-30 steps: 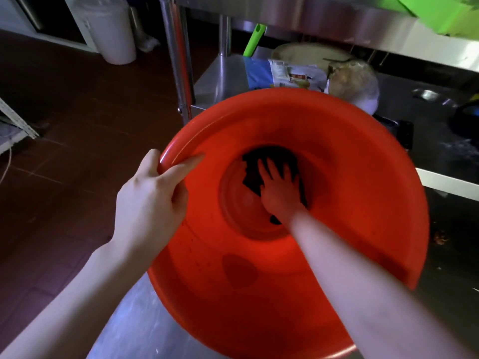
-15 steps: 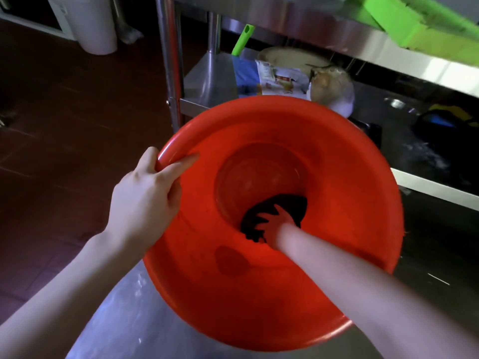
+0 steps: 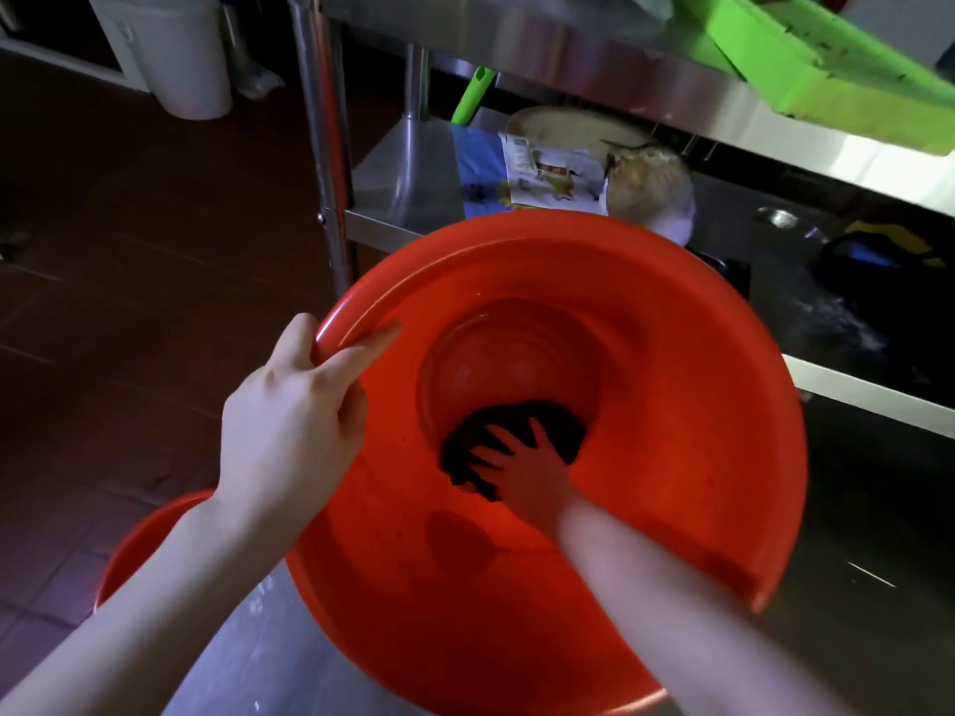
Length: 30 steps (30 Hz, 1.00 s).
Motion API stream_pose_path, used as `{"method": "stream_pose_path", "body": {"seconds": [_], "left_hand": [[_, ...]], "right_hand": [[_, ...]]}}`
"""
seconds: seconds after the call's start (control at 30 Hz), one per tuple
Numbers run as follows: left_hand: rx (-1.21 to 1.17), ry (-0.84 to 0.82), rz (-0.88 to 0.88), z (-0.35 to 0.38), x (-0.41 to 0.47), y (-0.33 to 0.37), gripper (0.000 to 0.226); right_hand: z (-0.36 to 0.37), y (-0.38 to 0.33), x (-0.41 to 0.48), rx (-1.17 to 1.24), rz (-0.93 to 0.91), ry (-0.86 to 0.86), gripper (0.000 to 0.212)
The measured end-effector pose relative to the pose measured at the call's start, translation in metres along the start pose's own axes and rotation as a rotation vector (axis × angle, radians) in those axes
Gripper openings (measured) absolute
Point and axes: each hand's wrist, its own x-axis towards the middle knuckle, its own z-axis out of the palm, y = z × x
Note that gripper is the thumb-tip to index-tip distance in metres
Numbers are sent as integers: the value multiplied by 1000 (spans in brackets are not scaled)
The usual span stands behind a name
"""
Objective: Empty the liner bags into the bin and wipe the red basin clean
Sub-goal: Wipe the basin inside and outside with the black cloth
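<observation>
Our left hand grips the rim of the red basin while our right hand, fingers spread flat, presses a dark cloth against its bottom.

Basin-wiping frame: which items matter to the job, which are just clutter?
In use: red basin, gripped at the rim by the left hand; dark cloth pressed by the right hand; white bin, probably.
Lying about: second red basin, green crate, green handle, printed packet on the steel shelf.
</observation>
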Motion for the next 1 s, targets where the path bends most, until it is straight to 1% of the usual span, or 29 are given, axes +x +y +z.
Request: {"method": "stream_pose_path", "body": {"seconds": [0.03,0.07,0.1,0.17,0.23,0.3,0.33,0.43,0.5,0.57,0.63,0.67,0.73,0.77,0.9,0.93,1.0], "left_hand": [[11,-5,8,2,-2,-2,61],[17,-27,-11,-1,1,0,60],[28,-24,-6,1,2,-2,60],[48,-9,-9,2,2,0,60],[65,-10,1,2,-1,3,60],[60,-11,-3,2,-3,8,60],[59,-10,-17,1,-3,10,60],[65,20,-19,3,-3,8,59],[64,31,-18,4,-4,8,59],[64,29,-18,4,-5,10,59],[63,22,-25,5,-6,11,58],[64,22,-31,5,-6,12,58],[68,24,-40,4,-6,14,57],[72,20,-42,3,-7,14,57],[70,-28,-51,-3,-14,14,57],[71,-41,-52,-5,-16,13,57],[76,-66,-54,-10,-19,11,58]], "right_hand": [[2,-21,14,195,-178,-21,49],[-10,-28,23,354,-240,-62,53],[-18,-32,36,444,-233,-29,55],[-21,-28,59,591,-158,137,57],[-25,-11,69,688,-58,286,60],[-29,15,75,758,86,375,61],[-25,30,76,772,140,381,61],[5,59,61,783,227,299,66],[28,53,40,823,314,298,69],[40,28,18,849,355,308,75],[38,-6,4,817,295,211,78],[34,-23,1,796,235,151,76],[23,-49,6,790,109,95,60],[15,-55,11,818,55,84,56],[-21,-39,12,1007,-137,56,66],[-28,-31,7,1075,-162,49,63],[-40,-16,-11,1212,-174,91,53]]}}
